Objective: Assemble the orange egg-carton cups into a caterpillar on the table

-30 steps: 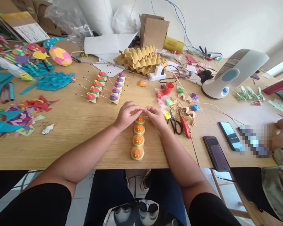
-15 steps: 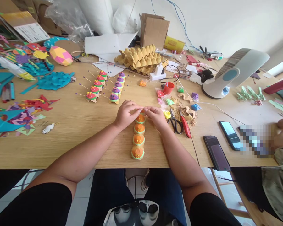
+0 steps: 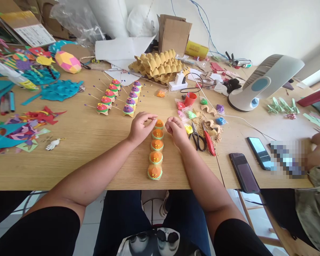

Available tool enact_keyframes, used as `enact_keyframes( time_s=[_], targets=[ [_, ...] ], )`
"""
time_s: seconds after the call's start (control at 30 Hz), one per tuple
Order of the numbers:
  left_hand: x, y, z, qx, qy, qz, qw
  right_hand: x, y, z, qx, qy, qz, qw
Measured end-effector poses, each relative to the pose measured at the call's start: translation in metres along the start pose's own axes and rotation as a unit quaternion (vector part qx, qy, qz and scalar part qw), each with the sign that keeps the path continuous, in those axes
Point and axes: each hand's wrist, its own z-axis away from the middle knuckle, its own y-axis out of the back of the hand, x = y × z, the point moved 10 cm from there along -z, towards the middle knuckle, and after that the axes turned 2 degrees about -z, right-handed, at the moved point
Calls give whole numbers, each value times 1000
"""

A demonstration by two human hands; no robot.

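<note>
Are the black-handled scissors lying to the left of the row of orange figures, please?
No, the scissors lie to the right of the row of orange figures, just beyond the right hand.

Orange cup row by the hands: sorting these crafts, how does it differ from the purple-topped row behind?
The orange cup row lies between the left hand and right hand; the purple-topped row sits farther back, clear of both. Thin sticks jut beside the purple-topped row, none by the orange cup row. Both are lines of small domed cups.
</note>
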Motion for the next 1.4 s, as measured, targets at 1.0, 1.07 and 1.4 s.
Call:
enact_keyframes(
  time_s=[1.0,1.07,1.4],
  targets=[
    [-18,1,0,32,43,51,997,1,5,-6,-4,7,-28,1000],
    [-17,0,0,32,39,55,997,2,7,-7,-2,9,-28,1000],
    [-18,-3,-1,26,37,65,997,2,8,-10,-2,18,-8,1000]
  ],
)
